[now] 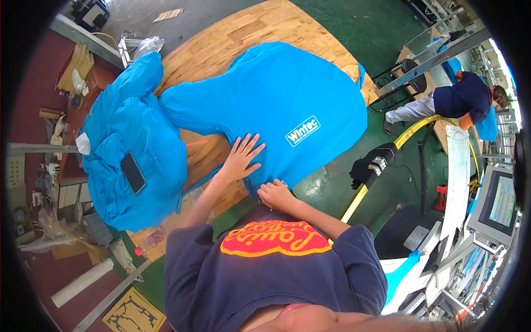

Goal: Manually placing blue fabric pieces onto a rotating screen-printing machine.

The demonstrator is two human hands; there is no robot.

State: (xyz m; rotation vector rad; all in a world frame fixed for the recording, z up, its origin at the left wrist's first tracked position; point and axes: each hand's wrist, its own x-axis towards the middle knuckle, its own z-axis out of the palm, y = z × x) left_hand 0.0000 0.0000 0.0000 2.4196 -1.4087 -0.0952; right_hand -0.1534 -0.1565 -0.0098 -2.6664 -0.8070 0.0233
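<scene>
A large piece of smooth blue cloth (298, 88) with a small printed label lies spread over the wooden table and hangs past its near edge. My left hand (241, 159) rests flat on the cloth's near left border, fingers spread. Close to my body, my right hand (276, 196) has its fingers curled and closed at the cloth's near edge; the fingertips are partly hidden. To the left, a bunched heap of the same blue cloth (124, 119) carries a dark phone (133, 172).
The wooden table (221, 39) extends away from me. A plastic bottle (150, 241) lies at lower left. On the right stand a yellow curved bar (354, 205) with a black sleeve (377, 164), and a screen panel (498, 200). Another person (462, 98) bends over at far right.
</scene>
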